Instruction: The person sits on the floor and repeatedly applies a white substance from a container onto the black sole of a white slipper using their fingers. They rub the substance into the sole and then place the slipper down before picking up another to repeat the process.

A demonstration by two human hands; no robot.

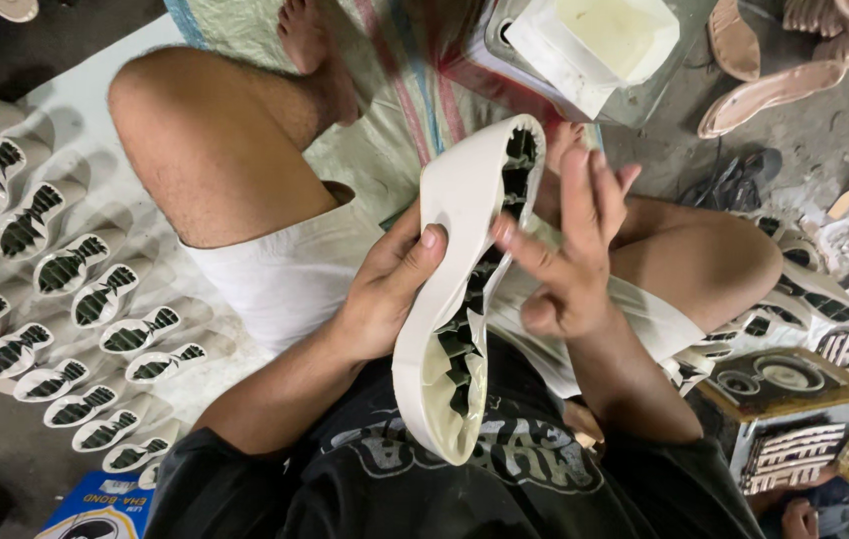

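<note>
I sit cross-legged and hold a cream shoe sole on edge over my lap, its ribbed hollow underside facing right. My left hand grips the sole from the left, thumb pressed on its smooth outer side. My right hand is spread open against the sole's hollow side, fingertips touching the upper rim, palm facing the sole.
Rows of matching cream soles lie hollow side up on the floor at left. An open tin of pale glue stands ahead on a woven mat. More soles and a printed box sit at right; sandal uppers lie top right.
</note>
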